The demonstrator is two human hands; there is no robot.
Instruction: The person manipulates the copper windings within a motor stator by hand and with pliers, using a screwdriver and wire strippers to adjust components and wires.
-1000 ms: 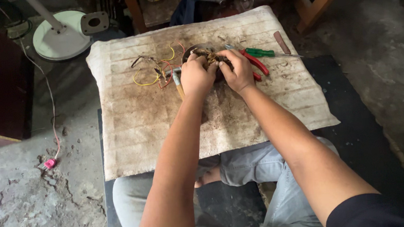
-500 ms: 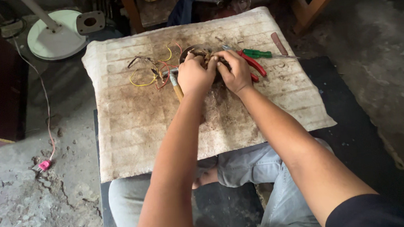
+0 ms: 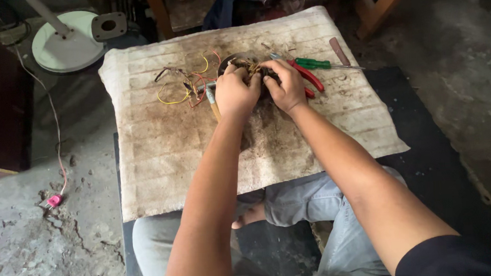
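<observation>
Both hands meet over a dark round motor coil (image 3: 239,60) with copper windings, resting on a stained pale mat (image 3: 189,153). My left hand (image 3: 235,92) grips the coil's near left side, fingers curled. My right hand (image 3: 285,85) holds its right side, fingertips pinching at the windings. Yellow, red and dark wires (image 3: 181,87) trail left from the coil across the mat. Much of the coil is hidden beneath my hands.
Red-handled pliers (image 3: 309,77) and a green-handled screwdriver (image 3: 321,64) lie right of the hands, a brown tool handle (image 3: 338,51) beyond. A white round fan base (image 3: 66,47) stands at the back left. A pink plug (image 3: 54,200) lies on the cracked concrete floor.
Both hands stay on the coil with only small finger shifts. The view has drifted slightly.
</observation>
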